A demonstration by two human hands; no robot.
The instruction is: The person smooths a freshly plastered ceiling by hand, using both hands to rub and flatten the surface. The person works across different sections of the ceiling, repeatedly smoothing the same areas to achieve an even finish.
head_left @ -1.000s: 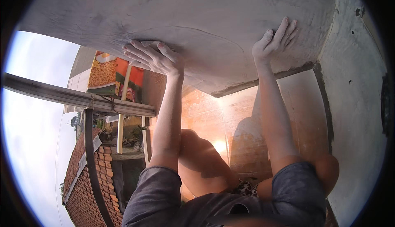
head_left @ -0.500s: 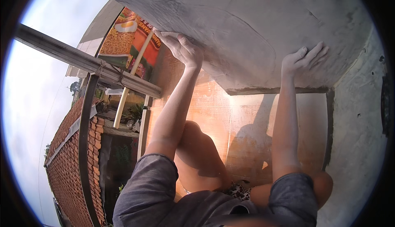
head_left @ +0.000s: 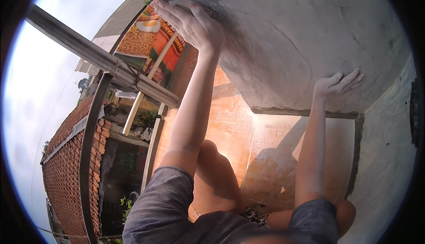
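My left hand (head_left: pixel 191 26) is dusted white and raised against the grey plastered wall (head_left: pixel 287 27). Beneath its outstretched fingers and thumb, a pale flat sheet that looks like sandpaper (head_left: pixel 182 5) is pressed to the wall near its left edge; most of it is hidden by the hand. Lower on the same wall, toward the right corner, my right hand (head_left: pixel 337 84) rests with fingers extended, also whitened by dust. Nothing shows in it.
My bent knees are over the orange tiled floor (head_left: pixel 230 107). Another grey wall (head_left: pixel 389 155) rises at right. Leftward stand a metal rail (head_left: pixel 102 58), a slanting pale pole (head_left: pixel 150 80), a printed banner (head_left: pixel 141 36) and a tiled roof (head_left: pixel 66 173).
My left hand has moved up along the wall with the sheet under it. The right hand appears slightly lower and farther right, while the whole view has shifted too.
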